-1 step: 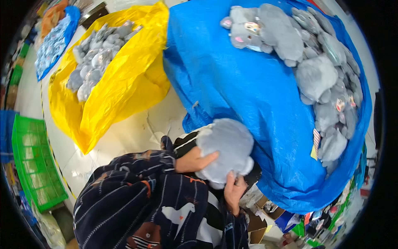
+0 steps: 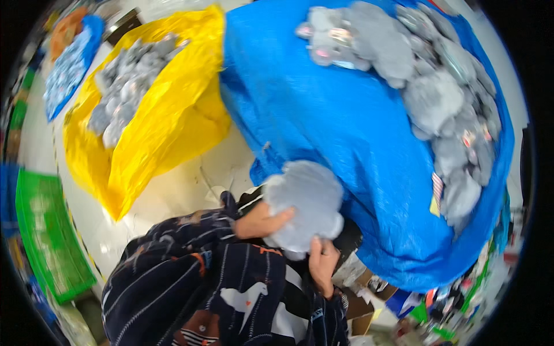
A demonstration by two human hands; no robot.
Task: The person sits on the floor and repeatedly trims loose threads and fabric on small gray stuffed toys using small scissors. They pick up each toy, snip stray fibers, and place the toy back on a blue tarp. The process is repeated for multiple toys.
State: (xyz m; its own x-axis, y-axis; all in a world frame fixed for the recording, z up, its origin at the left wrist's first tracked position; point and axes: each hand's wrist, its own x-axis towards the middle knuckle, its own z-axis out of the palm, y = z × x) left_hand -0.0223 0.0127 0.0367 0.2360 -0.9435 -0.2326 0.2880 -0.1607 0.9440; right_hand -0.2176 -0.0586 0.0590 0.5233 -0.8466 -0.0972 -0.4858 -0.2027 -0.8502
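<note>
A round grey plush toy (image 2: 306, 199) lies over my lap, its fluffy back facing up and a small rounded nub at its lower right. My left hand (image 2: 264, 221) holds its left side, thumb pressed across the fur and the other fingers hidden beneath. At the lower right edge, my right hand (image 2: 323, 259) pinches the plush between thumb and fingers. Just beyond my hands spreads a large blue sack (image 2: 323, 109), with several grey plush toys (image 2: 434, 104) heaped along its far and right sides.
To the left, an open yellow sack (image 2: 167, 138) holds a pile of small grey plush pieces (image 2: 130, 81). A green plastic crate (image 2: 49, 230) stands at the far left. Near my right arm are a cardboard box (image 2: 360, 317) and mixed colourful items.
The view has shifted slightly, so the sacks and my hands appear a little farther left. Both hands keep their hold on the plush toy.
</note>
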